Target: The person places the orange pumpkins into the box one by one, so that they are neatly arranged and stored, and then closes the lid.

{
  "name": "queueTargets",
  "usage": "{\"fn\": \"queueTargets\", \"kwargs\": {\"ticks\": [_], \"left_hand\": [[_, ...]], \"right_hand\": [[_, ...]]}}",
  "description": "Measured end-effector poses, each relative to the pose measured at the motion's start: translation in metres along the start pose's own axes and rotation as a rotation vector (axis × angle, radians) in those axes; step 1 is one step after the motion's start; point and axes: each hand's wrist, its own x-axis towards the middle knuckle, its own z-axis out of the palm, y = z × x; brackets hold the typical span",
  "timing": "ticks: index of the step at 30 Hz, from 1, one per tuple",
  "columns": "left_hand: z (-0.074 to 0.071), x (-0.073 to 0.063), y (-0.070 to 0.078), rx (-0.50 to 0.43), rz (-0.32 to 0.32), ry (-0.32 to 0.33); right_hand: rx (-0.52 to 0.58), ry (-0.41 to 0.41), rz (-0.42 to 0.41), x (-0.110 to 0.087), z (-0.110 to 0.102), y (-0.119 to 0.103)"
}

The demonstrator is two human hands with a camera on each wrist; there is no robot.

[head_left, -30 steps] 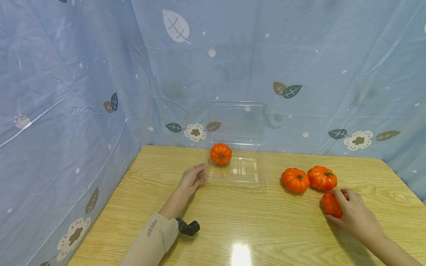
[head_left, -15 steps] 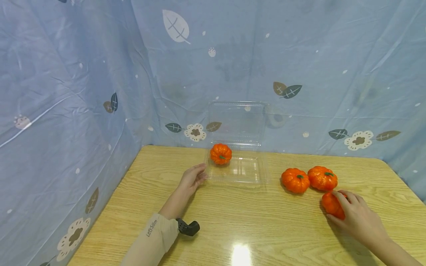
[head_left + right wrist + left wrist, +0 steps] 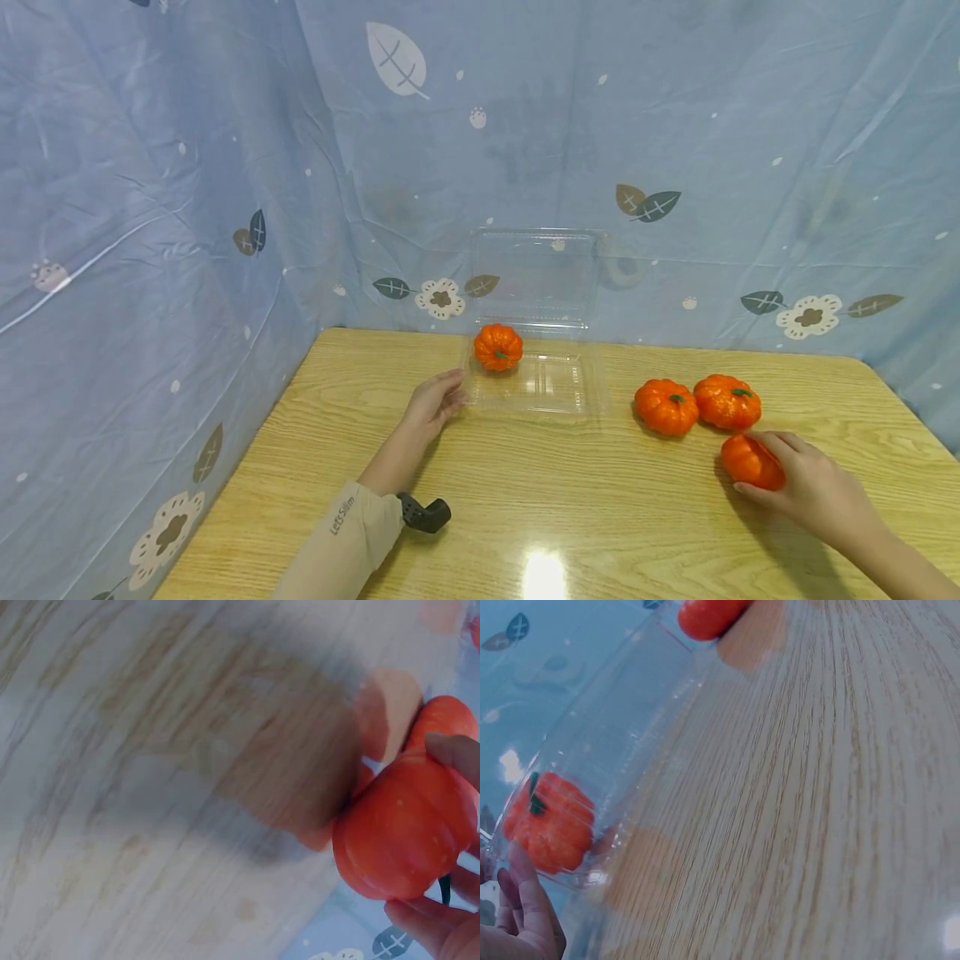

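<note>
My right hand [image 3: 813, 492] grips a small orange pumpkin [image 3: 752, 462] at the table's right side. In the right wrist view, thumb and fingers span this pumpkin [image 3: 405, 825], its green stem turned toward the palm. Two more pumpkins, a left one [image 3: 666, 407] and a right one [image 3: 727, 402], sit side by side just beyond it. My left hand [image 3: 435, 402] holds the left edge of a clear plastic box [image 3: 551, 407], whose rim runs between thumb and fingers in the left wrist view. Inside the box's left part lies another pumpkin [image 3: 498, 347].
The box's hinged lid [image 3: 536, 275] stands raised against the blue patterned curtain [image 3: 675, 125] at the back. Curtain also borders the left side of the wooden table [image 3: 570, 492]. A black wrist device [image 3: 424, 512] sticks out from the left sleeve [image 3: 352, 533].
The right hand's pumpkin has turned and shifted slightly left, showing more of its side. The left hand, the box and the other pumpkins stay where they were.
</note>
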Motion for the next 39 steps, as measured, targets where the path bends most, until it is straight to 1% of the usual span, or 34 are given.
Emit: {"fn": "queueTargets", "kwargs": {"ticks": [9,14,16,20,24,27,30,33,39], "left_hand": [[0.0,-0.001,0.001,-0.015,-0.008,0.006],[0.001,-0.001,0.002,-0.009,-0.009,0.006],[0.001,0.0,0.002,-0.002,-0.009,0.005],[0.0,0.0,0.001,0.006,-0.009,0.002],[-0.001,0.0,0.0,0.008,-0.006,0.003],[-0.001,0.0,0.0,0.006,-0.002,0.008],[-0.001,0.001,-0.001,0.007,0.003,0.011],[-0.001,0.001,-0.002,0.012,0.004,0.011],[-0.001,0.001,-0.002,0.006,0.002,0.007]], "right_hand": [[0.021,-0.037,-0.026,0.002,-0.007,-0.002],[0.057,-0.086,-0.062,0.007,-0.015,-0.003],[0.062,-0.119,-0.08,0.009,-0.018,-0.002],[0.087,-0.163,-0.153,0.013,-0.023,0.002],[0.169,-0.182,-0.26,0.017,-0.027,0.007],[0.215,-0.22,-0.302,0.02,-0.029,0.01],[0.236,-0.263,-0.307,0.023,-0.032,0.011],[0.249,-0.286,-0.304,0.023,-0.035,0.012],[0.268,-0.279,-0.309,0.023,-0.037,0.015]]}}
